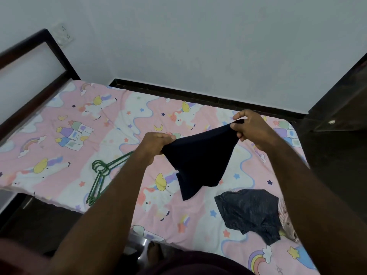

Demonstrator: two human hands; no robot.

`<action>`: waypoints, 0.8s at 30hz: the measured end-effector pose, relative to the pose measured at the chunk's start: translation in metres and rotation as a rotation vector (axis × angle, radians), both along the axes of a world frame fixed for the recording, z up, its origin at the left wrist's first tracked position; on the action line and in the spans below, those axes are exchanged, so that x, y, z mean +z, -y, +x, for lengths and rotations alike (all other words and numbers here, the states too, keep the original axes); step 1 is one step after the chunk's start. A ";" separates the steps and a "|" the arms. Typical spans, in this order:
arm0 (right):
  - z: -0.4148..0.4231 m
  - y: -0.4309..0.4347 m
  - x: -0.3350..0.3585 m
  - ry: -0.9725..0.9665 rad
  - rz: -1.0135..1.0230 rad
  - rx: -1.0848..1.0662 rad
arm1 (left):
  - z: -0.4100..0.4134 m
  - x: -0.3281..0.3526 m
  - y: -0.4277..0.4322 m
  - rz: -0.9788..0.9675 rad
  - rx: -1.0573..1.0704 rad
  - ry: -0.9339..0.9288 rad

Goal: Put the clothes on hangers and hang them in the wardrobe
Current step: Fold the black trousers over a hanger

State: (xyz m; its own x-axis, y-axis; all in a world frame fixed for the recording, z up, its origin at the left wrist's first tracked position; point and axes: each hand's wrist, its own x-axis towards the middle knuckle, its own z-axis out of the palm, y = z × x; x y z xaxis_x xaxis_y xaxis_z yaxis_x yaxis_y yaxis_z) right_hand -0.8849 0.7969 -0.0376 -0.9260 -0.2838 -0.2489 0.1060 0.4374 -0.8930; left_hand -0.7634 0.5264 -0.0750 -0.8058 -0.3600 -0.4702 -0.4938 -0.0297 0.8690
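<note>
Hands (156,142) – dark garment (198,157) between

Both hands (156,142) (251,129) gripping dark garment (198,161) above bed (123,124), green hangers (101,173) nearby

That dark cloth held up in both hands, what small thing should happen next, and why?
Probably free the left hand and reach for the green hangers lying on the bed just beside it. Both hands grip the dark garment by its top edge, spread out above the bed, and no hanger is in it yet.
</note>
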 end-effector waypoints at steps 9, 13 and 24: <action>-0.050 -0.065 0.022 -0.059 -0.007 0.006 | -0.011 0.023 -0.076 -0.413 -0.283 -0.036; -0.071 -0.069 0.044 -0.066 0.048 0.043 | -0.008 0.017 -0.102 -0.467 -0.259 -0.134; -0.072 0.159 0.053 -0.248 0.261 0.349 | 0.049 -0.003 -0.012 -0.352 -0.224 -0.041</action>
